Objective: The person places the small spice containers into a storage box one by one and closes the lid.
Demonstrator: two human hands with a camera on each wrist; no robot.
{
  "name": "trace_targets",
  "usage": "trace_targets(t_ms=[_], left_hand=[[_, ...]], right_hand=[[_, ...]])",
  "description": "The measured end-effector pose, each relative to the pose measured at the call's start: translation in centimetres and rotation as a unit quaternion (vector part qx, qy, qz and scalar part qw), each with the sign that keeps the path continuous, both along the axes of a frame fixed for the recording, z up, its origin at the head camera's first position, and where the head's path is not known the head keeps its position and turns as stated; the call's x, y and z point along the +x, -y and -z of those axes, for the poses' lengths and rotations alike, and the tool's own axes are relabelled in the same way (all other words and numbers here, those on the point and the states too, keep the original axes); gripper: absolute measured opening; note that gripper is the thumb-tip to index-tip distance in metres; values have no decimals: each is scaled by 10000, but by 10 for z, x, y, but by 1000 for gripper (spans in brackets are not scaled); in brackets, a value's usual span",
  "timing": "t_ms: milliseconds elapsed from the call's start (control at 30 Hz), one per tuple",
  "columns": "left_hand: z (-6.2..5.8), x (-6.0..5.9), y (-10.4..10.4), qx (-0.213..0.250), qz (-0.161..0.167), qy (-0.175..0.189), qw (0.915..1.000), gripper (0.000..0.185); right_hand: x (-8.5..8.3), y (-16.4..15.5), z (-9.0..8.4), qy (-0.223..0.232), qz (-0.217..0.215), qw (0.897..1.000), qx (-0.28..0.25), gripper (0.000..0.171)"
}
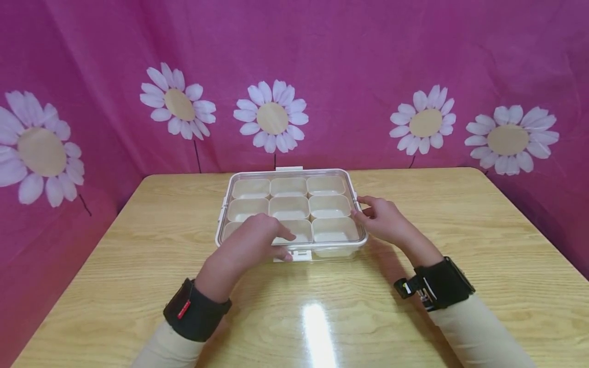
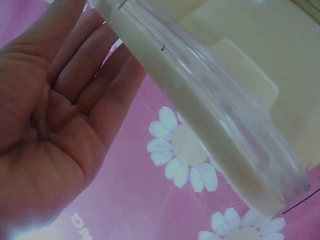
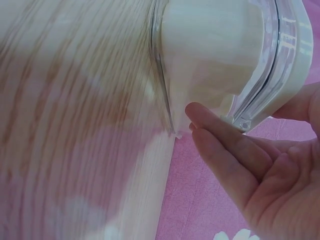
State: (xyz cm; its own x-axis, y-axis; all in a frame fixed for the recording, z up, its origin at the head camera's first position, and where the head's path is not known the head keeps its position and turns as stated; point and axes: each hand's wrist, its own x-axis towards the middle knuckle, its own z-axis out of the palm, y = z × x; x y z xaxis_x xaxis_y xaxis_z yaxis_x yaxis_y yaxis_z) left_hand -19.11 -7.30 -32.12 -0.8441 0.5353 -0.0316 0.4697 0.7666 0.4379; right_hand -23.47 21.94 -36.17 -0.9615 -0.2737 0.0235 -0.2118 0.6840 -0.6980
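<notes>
Clearly light, stiff and slick, the box [image 1: 291, 212] sat mid-worktop [image 1: 138, 245]. My left hand [image 1: 257, 237] lay flat-fingered on its near lid, thumb at the front clasp [image 1: 294, 254]; my right hand [image 1: 382, 220] touched its right edge, fingers relaxed.

Clear plastic box [image 1: 291, 207] — glossy wood table [image 1: 460, 214]

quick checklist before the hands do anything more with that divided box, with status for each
1. Box sits flat on the table, well in from the edges: ok.
2. Clear lid lies level on the box: ok.
3. Left hand rests on the front of the lid, fingers near the front latch: ok.
4. Right hand touches the right rim: ok.
5. Front latch open or closed: cannot tell.
6. Nine compartments hold anything: none seen, ok.
</notes>
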Motion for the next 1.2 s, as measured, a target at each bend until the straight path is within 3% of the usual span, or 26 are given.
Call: trace_targets(t_ms=[100,333,600,1200], left_hand=[[3,1,-6,-223,62,-208,9995,46],[8,4,-14,-738,451,-1022,9910,29],[8,5,-13,-945,520,-1075,9883,28],[12,9,-12,-1333,884,-2000,9667,19]], right_hand=[[1,0,0,-10,-9,10000,-71,56],[3,2,-2,45,-30,9999,-150,57],[3,2,-2,19,-50,9999,-96,56],[5,2,-3,-53,-53,10000,-50,56]])
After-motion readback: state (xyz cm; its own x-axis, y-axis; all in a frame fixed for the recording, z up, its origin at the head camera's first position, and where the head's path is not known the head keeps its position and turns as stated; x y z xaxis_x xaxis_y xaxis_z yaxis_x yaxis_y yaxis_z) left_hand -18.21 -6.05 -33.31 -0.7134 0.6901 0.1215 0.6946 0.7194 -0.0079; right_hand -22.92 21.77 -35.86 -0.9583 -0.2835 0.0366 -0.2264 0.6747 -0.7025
